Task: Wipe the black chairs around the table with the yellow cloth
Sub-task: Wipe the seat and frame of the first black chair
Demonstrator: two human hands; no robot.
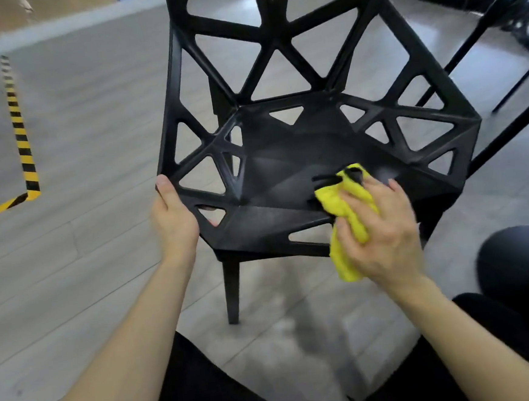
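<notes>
Your left hand (174, 218) grips the black chair (285, 154) seat's left edge; your right hand (383, 235) clutches the yellow cloth (343, 206) bunched on that seat.

The black chair (289, 166) looks like moulded plastic, matt with a faint sheen on the seat. The yellow cloth (350, 215) is soft, fuzzy fabric, crumpled. The floor (93, 134) shows pale grey wood-grain planks, smooth, edged by glossy yellow-and-black striped tape (23, 146).
</notes>
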